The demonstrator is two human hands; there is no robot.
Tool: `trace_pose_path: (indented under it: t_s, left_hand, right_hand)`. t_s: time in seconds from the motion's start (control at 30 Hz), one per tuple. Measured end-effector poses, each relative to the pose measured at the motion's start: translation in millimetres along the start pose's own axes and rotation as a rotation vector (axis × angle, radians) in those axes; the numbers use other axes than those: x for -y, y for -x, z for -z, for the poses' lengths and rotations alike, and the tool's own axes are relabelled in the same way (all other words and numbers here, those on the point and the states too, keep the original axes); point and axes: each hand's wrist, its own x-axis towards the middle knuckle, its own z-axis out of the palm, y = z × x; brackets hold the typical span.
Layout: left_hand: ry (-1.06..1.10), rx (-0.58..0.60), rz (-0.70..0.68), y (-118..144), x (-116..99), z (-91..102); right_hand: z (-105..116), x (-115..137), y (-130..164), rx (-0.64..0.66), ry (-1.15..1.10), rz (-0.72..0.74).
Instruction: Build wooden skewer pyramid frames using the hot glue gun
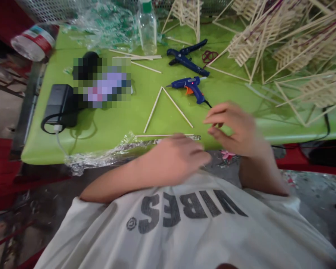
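My left hand (182, 158) hangs at the table's front edge with its fingers bent down. They are blurred and partly hidden, so I cannot tell what they hold. My right hand (232, 129) hovers to the right, thumb and fingers apart, with nothing visible between them. Two thin wooden sticks meet at the top in an inverted V: a left stick (152, 110) and a right stick (178, 107). A third stick (148, 135) lies across below them, near my left hand. Beyond, a blue glue gun (194, 89) with an orange trigger rests on its side, its nozzle near the V's tip.
A dark blue hand cutter (182, 58) lies behind the glue gun. Stick-built frames (249, 45) crowd the right side. A clear bottle (147, 30) stands at the back beside crumpled plastic (106, 26). A black adapter (60, 102) with a cable sits left; plastic wrap (100, 157) hangs over the front edge.
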Motion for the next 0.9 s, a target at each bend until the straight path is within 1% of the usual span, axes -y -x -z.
trace_pose_path:
  t_s: [0.07,0.1,0.17,0.2,0.27,0.33,0.4,0.47,0.53,0.63,0.77,0.9]
  left_hand:
    - [-0.131,-0.088,0.261,43,23,22.3]
    - [-0.200,-0.098,0.355,61,35,28.0]
    - [-0.287,-0.056,0.506,88,57,29.4]
    - [-0.289,-0.028,0.532,96,66,26.3]
    - [-0.263,0.011,0.536,105,79,16.4]
    - [-0.260,0.014,0.508,108,88,5.9]
    - [-0.285,-0.017,0.461,109,93,-1.5]
    - [-0.313,-0.055,0.410,110,96,-4.8]
    - [-0.332,-0.079,0.380,110,98,-4.9]
    - [-0.342,-0.084,0.370,109,100,-1.6]
    - [-0.335,-0.062,0.393,111,105,4.9]
    - [-0.309,-0.057,0.414,119,112,11.9]
  right_hand:
    - [-20,-8,-10,0.000,-0.003,0.067]
    - [-29,-11,-11,0.005,0.008,0.083]
    - [-46,-14,-10,0.018,0.048,0.079]
    - [-53,-15,-9,0.018,0.066,0.084]
    - [-63,-14,-8,-0.002,0.087,0.099]
    - [-70,-13,-10,-0.060,0.097,0.123]
    - [-75,-14,-14,-0.133,0.109,0.154]
    - [-78,-16,-18,-0.192,0.118,0.175]
    - [-80,-17,-22,-0.219,0.121,0.176]
    - [-82,-17,-26,-0.231,0.115,0.160]
    - [-82,-17,-29,-0.243,0.112,0.173]
    - [-84,-17,-29,-0.258,0.114,0.184]
